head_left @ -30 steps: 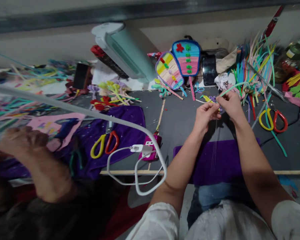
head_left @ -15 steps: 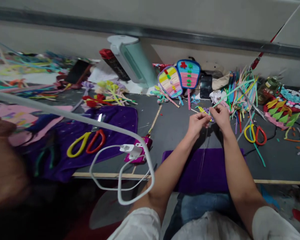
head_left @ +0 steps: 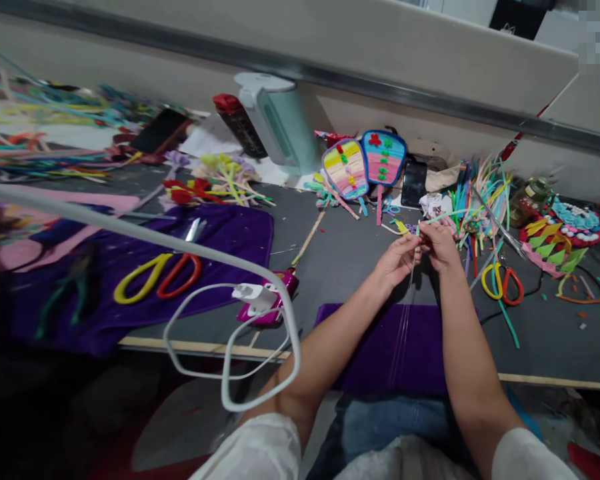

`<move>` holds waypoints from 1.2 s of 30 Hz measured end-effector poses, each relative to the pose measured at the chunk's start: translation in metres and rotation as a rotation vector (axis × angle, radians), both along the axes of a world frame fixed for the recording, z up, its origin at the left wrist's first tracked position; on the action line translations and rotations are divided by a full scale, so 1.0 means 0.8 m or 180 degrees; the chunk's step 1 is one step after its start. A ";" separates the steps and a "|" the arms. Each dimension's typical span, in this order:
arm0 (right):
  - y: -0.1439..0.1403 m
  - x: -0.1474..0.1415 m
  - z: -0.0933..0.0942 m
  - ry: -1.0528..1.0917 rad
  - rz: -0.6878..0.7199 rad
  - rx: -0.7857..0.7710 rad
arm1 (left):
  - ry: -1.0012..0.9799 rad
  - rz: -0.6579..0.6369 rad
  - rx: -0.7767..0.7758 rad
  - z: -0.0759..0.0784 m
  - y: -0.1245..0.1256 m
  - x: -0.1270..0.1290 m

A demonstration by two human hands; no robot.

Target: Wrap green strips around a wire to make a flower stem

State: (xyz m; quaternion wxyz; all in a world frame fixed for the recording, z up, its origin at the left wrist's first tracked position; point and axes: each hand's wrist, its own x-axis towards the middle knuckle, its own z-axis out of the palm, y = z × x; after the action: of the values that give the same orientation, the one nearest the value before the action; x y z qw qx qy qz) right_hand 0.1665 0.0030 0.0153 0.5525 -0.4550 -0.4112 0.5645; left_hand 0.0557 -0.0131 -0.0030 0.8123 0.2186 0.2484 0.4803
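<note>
My left hand point(head_left: 399, 260) and my right hand point(head_left: 437, 245) meet above the dark table point(head_left: 340, 260), fingertips pinched together. Between them runs a pale green pipe cleaner point(head_left: 453, 215) that leads off to the right into a pile of coloured stems point(head_left: 480, 193). Thin clear threads point(head_left: 405, 320) hang down from the pinch over a purple cloth point(head_left: 380, 347) at the table's near edge. Both hands grip the stem and threads.
Two colourful paddle-shaped fans point(head_left: 363, 167) lean at the back by a pale green appliance point(head_left: 277, 120). Scissors point(head_left: 500, 283) lie right of my hands; another pair point(head_left: 155, 277) rests on a purple cloth at left. A white cable point(head_left: 230, 333) loops near a pink device point(head_left: 275, 297).
The view has swung up and rightward, so the table and hands sit differently in frame. The other person's hand at lower left is gone from view. My hands remain pinched together.
</note>
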 end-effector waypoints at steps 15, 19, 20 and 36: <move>0.009 0.011 -0.015 -0.1208 -0.0601 0.0417 | 0.1344 0.0435 0.0753 -0.006 0.007 -0.005; 0.003 0.009 -0.005 -0.0461 -0.0336 0.0001 | 0.0850 0.0239 0.0567 -0.007 0.010 -0.007; 0.002 0.009 -0.003 -0.0360 -0.0311 -0.0038 | 0.0725 0.0194 0.0530 -0.008 0.010 -0.007; 0.003 0.014 -0.004 -0.0797 -0.0393 0.0198 | 0.0742 -0.0121 0.0390 -0.012 0.005 -0.002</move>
State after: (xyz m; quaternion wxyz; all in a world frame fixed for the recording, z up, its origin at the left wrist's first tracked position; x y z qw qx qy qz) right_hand 0.1777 0.0054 0.0120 0.5445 -0.5289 -0.4654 0.4552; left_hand 0.0544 -0.0090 -0.0122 0.7720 0.3267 0.3071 0.4505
